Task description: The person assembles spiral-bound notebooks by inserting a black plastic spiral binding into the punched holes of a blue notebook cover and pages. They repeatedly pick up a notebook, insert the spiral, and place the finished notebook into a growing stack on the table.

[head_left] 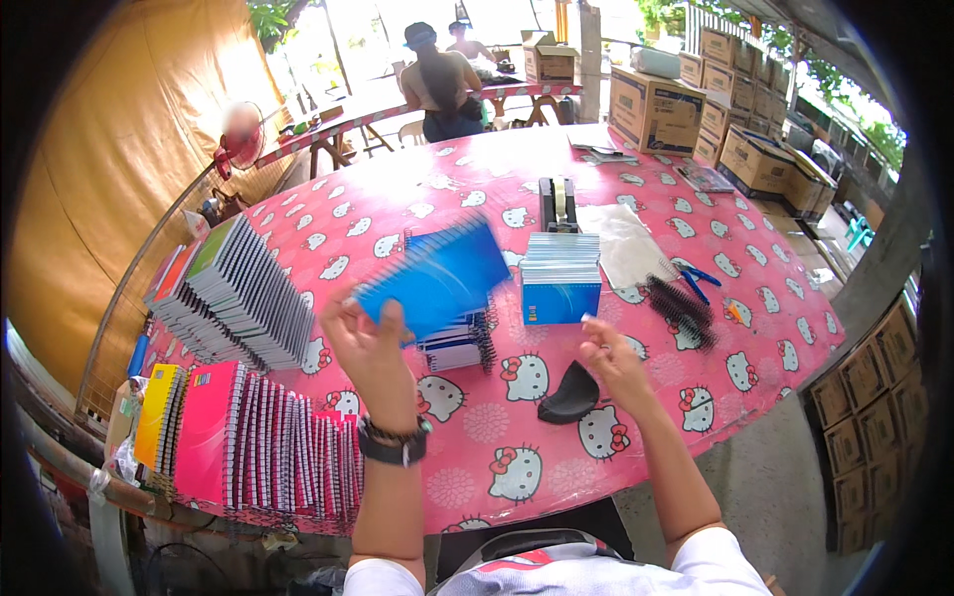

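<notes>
My left hand is closed on a blue spiral notebook, thumb on its cover, held tilted above the table. Below it, partly hidden, lies a pile of spiral notebooks with dark coils. To the right a block of blue notebooks stands with its page edges upward. My right hand hovers by that block's near right corner, fingers loosely bent and apart; a small whitish spot shows at a fingertip. Close to this hand, a black curved object rests on the cloth.
Stacked notebooks and pink notebooks line the left side. A tape dispenser, white paper, loose black coils and blue-handled pliers lie around the block. Boxes stand behind; two people sit at a far table.
</notes>
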Demonstrator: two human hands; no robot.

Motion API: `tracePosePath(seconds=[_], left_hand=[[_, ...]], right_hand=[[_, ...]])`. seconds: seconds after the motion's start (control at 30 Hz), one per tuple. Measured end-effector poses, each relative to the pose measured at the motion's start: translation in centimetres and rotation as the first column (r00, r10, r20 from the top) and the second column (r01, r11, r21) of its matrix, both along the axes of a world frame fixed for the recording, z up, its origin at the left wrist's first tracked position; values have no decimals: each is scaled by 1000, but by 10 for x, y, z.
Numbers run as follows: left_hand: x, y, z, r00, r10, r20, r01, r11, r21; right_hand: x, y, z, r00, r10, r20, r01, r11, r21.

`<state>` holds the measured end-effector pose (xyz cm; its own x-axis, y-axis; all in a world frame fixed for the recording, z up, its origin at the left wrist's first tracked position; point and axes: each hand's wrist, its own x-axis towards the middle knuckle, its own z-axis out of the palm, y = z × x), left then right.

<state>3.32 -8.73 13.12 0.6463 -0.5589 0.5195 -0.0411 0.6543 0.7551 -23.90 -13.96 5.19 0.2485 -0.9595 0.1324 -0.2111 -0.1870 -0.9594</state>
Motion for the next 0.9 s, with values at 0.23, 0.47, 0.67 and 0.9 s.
tracePosePath(seconds=[0.23,0.47,0.67,0.9], left_hand=[[26,-35,-31,700,103,707,-499,779,380],[27,-14,-34,481,370,795,-609,793,-1],[-5,37,-20,684,223,695,-386,919,85],[-34,73,-37,745,127,655,-209,977,49]], right_hand=[[-10,0,-44,905,64,-421,-92,995,-46],[-2,-79,-12,801,-424,-423,-8,699,-715],[15,-140,-15,656,-420,-627,-219,688,-692],[7,-109,10,819,-382,-428,-42,705,-708]])
